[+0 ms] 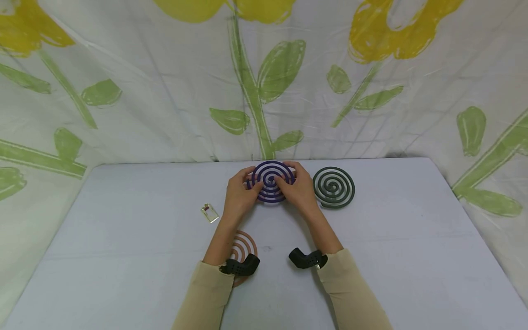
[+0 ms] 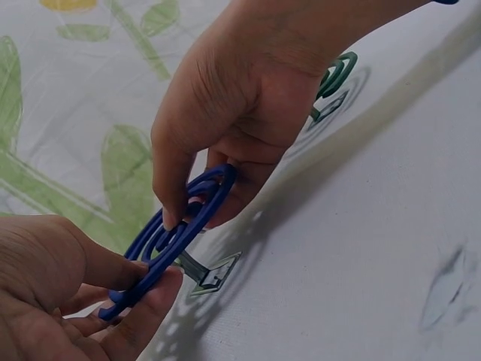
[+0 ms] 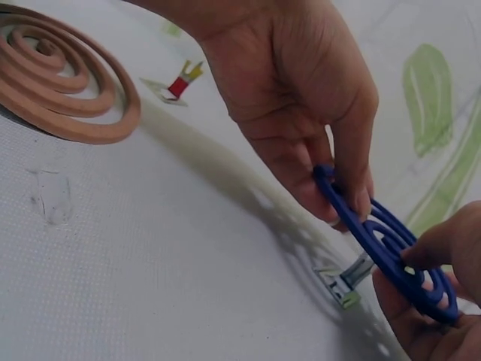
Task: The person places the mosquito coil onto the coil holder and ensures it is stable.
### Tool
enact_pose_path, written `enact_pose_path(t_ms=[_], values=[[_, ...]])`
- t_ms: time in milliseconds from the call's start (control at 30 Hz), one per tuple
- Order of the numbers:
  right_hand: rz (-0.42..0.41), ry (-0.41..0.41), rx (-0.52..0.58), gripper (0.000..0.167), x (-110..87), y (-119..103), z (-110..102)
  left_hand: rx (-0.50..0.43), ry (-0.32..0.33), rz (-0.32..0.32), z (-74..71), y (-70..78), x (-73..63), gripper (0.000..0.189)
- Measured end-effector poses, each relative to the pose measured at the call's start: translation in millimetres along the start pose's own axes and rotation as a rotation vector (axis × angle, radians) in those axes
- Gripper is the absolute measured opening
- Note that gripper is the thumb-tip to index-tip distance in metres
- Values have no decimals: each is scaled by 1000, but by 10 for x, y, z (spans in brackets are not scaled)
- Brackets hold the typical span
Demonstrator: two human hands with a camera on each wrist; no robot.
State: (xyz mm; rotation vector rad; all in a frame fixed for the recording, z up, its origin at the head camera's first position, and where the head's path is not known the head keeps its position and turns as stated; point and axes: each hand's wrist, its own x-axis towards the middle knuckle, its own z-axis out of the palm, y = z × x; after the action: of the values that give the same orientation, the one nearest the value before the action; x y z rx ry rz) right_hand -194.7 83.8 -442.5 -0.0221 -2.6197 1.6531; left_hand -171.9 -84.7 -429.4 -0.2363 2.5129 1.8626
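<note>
Both hands hold a blue mosquito coil near the far edge of the table. My left hand pinches its left side, thumb on the upper face. On the opposite side my right hand pinches it too, its thumb close to the spiral's middle. The coil is tilted in both wrist views. Just under it stands a small metal coil stand on the table; whether the two touch I cannot tell. A green mosquito coil sits to the right of my right hand, raised on a similar stand.
An orange-brown mosquito coil lies partly under my left forearm. Another small metal stand, with a red part, is left of my left hand. The white table meets a flower-printed cloth behind.
</note>
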Motion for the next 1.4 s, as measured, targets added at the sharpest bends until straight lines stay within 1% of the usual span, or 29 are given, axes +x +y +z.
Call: enact_pose_path(t_ms=[133, 367, 700, 967, 1133, 1400], values=[[-9, 4, 7, 50, 2, -11, -1, 1, 9, 16, -6, 6, -3, 51], [-2, 6, 7, 50, -10, -29, -11, 9, 23, 36, 2, -6, 8, 51], [1, -7, 10, 50, 8, 5, 2, 55, 42, 25, 12, -8, 4, 49], [-10, 7, -2, 49, 10, -5, -3, 48, 38, 14, 20, 3, 17, 49], [-12, 9, 0, 49, 5, -16, 0, 64, 38, 26, 24, 1, 15, 49], [7, -1, 14, 48, -1, -4, 15, 67, 35, 20, 22, -18, 9, 49]])
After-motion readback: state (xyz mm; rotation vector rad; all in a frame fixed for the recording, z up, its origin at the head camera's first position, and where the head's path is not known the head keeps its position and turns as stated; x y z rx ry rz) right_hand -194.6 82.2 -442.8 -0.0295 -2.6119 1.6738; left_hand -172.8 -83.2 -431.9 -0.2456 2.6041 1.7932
